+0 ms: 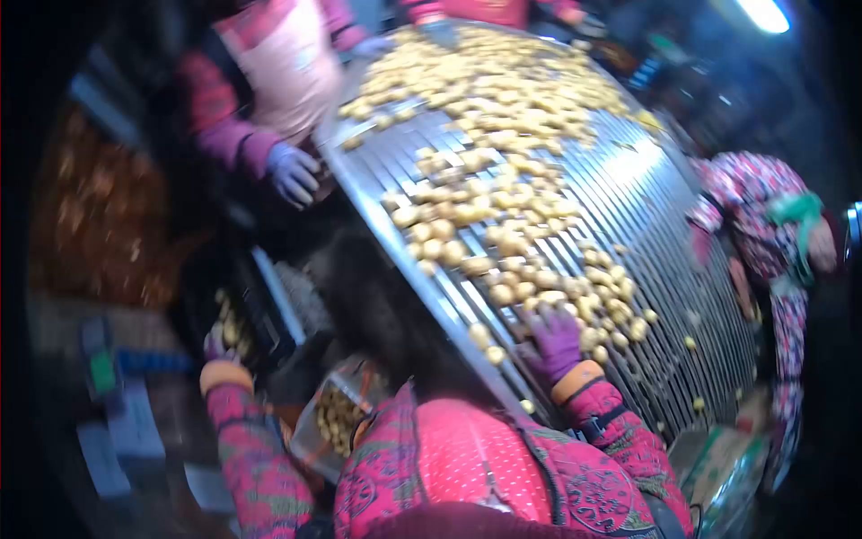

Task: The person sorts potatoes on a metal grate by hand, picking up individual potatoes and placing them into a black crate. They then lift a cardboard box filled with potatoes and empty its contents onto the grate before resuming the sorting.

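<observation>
My right hand [552, 340], in a purple glove with an orange cuff, lies with its fingers spread at the near edge of a pile of small potatoes [530, 269]. The potatoes rest on a slatted metal table [669, 296]. Out to the left, my gloved left hand [218, 345] is beside a dark container [274, 301] with several potatoes [233, 325] at its left side. Its fingers are blurred and partly hidden, so I cannot tell whether it holds anything.
A clear bucket of potatoes [334, 420] stands close by my left side. Across the table are a person in a pink apron [292, 76] and another in red [485, 11]; a person in patterned clothes [754, 211] bends at the right. Papers [135, 422] lie lower left.
</observation>
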Available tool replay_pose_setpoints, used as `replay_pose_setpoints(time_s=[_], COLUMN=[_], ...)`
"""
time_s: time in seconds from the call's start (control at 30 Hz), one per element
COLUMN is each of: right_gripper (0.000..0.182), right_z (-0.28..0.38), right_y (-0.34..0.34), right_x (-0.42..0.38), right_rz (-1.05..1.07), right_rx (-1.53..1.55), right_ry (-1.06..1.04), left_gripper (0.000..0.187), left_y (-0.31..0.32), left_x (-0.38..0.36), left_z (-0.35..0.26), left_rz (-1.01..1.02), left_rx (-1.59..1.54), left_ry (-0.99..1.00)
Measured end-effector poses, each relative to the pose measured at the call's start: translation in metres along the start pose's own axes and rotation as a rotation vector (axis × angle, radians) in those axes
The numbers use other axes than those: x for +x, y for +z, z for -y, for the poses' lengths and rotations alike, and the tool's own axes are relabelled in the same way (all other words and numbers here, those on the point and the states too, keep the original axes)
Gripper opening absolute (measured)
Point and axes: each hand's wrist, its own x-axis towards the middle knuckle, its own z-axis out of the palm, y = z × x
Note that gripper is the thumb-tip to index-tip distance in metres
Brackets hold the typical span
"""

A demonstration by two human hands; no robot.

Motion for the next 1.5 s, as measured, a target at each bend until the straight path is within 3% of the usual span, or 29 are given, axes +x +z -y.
replay_pose_setpoints(time_s=[0.03, 0.1, 0.17, 0.2, 0.23, 0.27, 0.3, 0.33, 0.37, 0.43, 0.5, 0.53, 0.6, 0.63, 0.77, 0.83, 0.9, 0.93, 1.03, 1.07, 1.1, 1.17, 1.23, 1.27, 1.3, 1.33, 1.4, 1.43, 1.5], right_gripper=[0.062, 0.061, 0.06, 0.06, 0.06, 0.061, 0.061, 0.061, 0.062, 0.057, 0.056, 0.044, 0.039, 0.04, 0.042, 0.044, 0.037, 0.037, 0.033, 0.031, 0.029, 0.03, 0.033, 0.037, 0.043, 0.046, 0.049, 0.052, 0.063], right_z=[-0.003, -0.002, 0.0, 0.003, 0.005, 0.005, 0.004, 0.002, -0.004, -0.018, -0.04, -0.054, -0.087, -0.11, -0.155, -0.151, -0.138, -0.125, -0.109, -0.109, -0.11, -0.109, -0.103, -0.108, -0.104, -0.105, -0.098, -0.084, -0.064], right_y=[0.003, 0.009, 0.0, -0.002, -0.004, -0.005, -0.006, -0.009, -0.012, -0.024, -0.038, -0.054, -0.073, -0.056, -0.031, -0.02, -0.008, -0.015, 0.003, 0.003, 0.001, -0.005, -0.004, 0.003, -0.013, -0.013, -0.023, -0.04, -0.053], right_x=[-0.005, -0.015, -0.022, -0.024, -0.023, -0.024, -0.024, -0.021, -0.015, 0.0, 0.021, 0.04, 0.07, 0.078, 0.154, 0.189, 0.217, 0.221, 0.225, 0.226, 0.224, 0.217, 0.202, 0.189, 0.175, 0.157, 0.121, 0.104, 0.06], right_rz=[-0.039, -0.087, -0.084, -0.06, -0.042, -0.016, -0.018, -0.025, -0.037, -0.092, -0.255, -0.291, -0.197, -0.407, -0.255, -0.222, -0.114, 0.073, -0.014, 0.033, 0.02, 0.04, 0.055, -0.011, 0.089, 0.103, -0.015, -0.162, -0.175], right_rx=[0.013, 0.033, 0.055, 0.054, 0.05, 0.049, 0.052, 0.11, 0.161, 0.16, 0.114, 0.178, 0.164, 0.18, 0.101, 0.148, 0.166, 0.087, -0.165, -0.173, -0.186, -0.173, -0.085, -0.053, 0.074, 0.066, 0.214, 0.085, 0.12], right_ry=[-0.036, -0.046, -0.026, -0.01, 0.007, 0.017, 0.034, 0.01, -0.015, -0.011, -0.018, -0.021, 0.079, 0.029, 0.058, -0.009, -0.084, -0.055, -0.019, -0.015, -0.02, -0.035, 0.066, 0.021, 0.031, -0.016, -0.095, -0.128, 0.043], left_gripper=[0.045, 0.043, 0.039, 0.042, 0.039, 0.035, 0.032, 0.035, 0.038, 0.042, 0.04, 0.038, 0.038, 0.039, 0.041, 0.04, 0.047, 0.049, 0.056, 0.059, 0.065, 0.074, 0.083, 0.082, 0.081, 0.072, 0.058, 0.056, 0.052], left_y=[-0.013, 0.042, 0.149, 0.203, 0.256, 0.308, 0.335, 0.369, 0.396, 0.442, 0.476, 0.483, 0.498, 0.499, 0.508, 0.497, 0.476, 0.469, 0.445, 0.435, 0.429, 0.42, 0.413, 0.408, 0.402, 0.401, 0.388, 0.383, 0.373], left_x=[0.037, 0.029, 0.001, -0.033, -0.074, -0.129, -0.133, -0.137, -0.157, -0.164, -0.165, -0.131, -0.134, -0.137, -0.145, -0.154, -0.146, -0.14, -0.139, -0.152, -0.149, -0.159, -0.169, -0.168, -0.168, -0.175, -0.176, -0.186, -0.201], left_z=[-0.001, 0.001, 0.006, 0.015, 0.008, 0.024, 0.031, 0.049, 0.053, 0.077, 0.092, 0.12, 0.129, 0.132, 0.116, 0.097, 0.087, 0.086, 0.088, 0.087, 0.091, 0.094, 0.09, 0.09, 0.093, 0.081, 0.081, 0.075, 0.064], left_rz=[-0.046, 0.457, 0.502, 0.78, 0.931, 0.824, 0.907, 1.0, 0.957, 0.865, 0.782, 0.704, 0.745, 0.768, 0.797, 0.845, 1.056, 1.128, 1.231, 1.227, 1.223, 1.18, 1.171, 1.165, 1.16, 1.119, 1.021, 0.997, 0.899], left_rx=[0.176, 0.115, 0.484, 0.348, 0.339, 0.607, 0.75, 0.903, 1.167, 1.541, 1.925, 1.833, 1.889, 1.951, 2.18, 1.913, 1.318, 1.133, 0.711, 0.531, 0.558, 0.458, 0.449, 0.42, 0.393, 0.539, 0.595, 0.588, 0.679], left_ry=[0.13, 0.232, 0.364, 0.547, 0.351, 0.724, 0.493, 1.099, 1.249, 1.345, 1.265, 1.575, 1.532, 1.474, 1.256, 1.259, 1.172, 1.132, 0.806, 0.463, 0.581, 0.455, 0.566, 0.606, 0.636, 0.938, 0.966, 0.939, 1.062])
